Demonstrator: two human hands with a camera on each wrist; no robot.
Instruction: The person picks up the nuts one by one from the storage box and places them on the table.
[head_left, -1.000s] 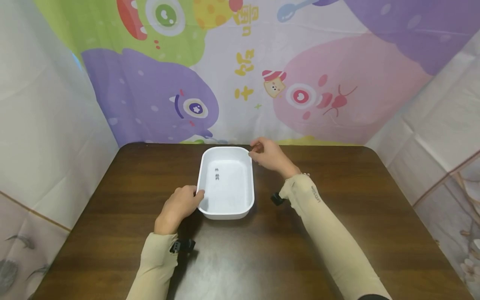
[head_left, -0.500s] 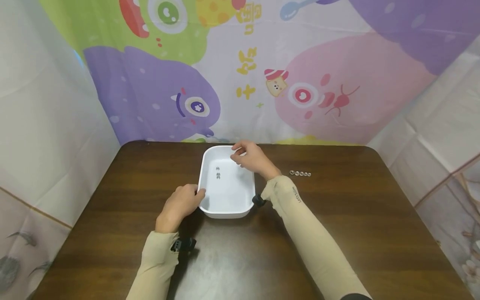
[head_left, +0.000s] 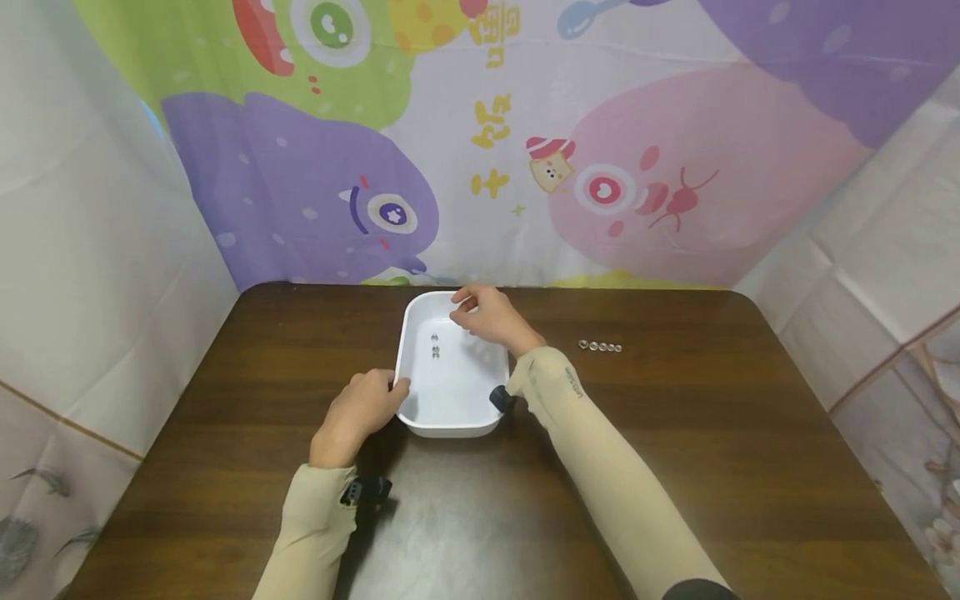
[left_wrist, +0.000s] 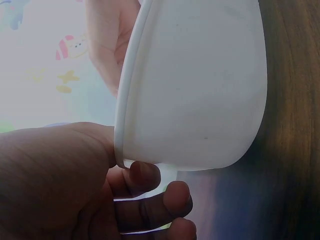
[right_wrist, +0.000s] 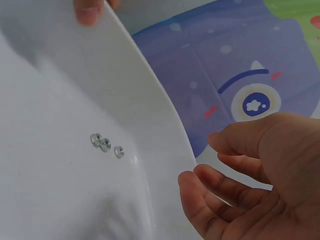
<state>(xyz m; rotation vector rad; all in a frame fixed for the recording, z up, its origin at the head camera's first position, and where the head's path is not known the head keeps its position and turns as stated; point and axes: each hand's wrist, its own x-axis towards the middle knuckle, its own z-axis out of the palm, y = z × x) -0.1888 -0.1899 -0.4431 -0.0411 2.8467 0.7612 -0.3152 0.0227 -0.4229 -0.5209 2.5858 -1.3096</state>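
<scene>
A white rectangular tray stands on the table. My left hand grips its left rim, the thumb over the inside and the fingers outside; in the left wrist view they curl by the tray wall. Inside the tray lie three small metal nuts, two touching and one slightly apart. Above the far right part of the tray hovers my right hand. In the right wrist view its thumb and fingers are loosely bent and apart, with nothing visible between them.
Several more metal nuts form a short row on the brown wooden table, right of the tray. A cartoon-printed curtain hangs behind the table's far edge, and pale cloth walls flank both sides.
My right hand has moved left from beside the tray's far right corner to over the tray. This uncovers the row of nuts on the table. The left hand and tray have stayed put.
</scene>
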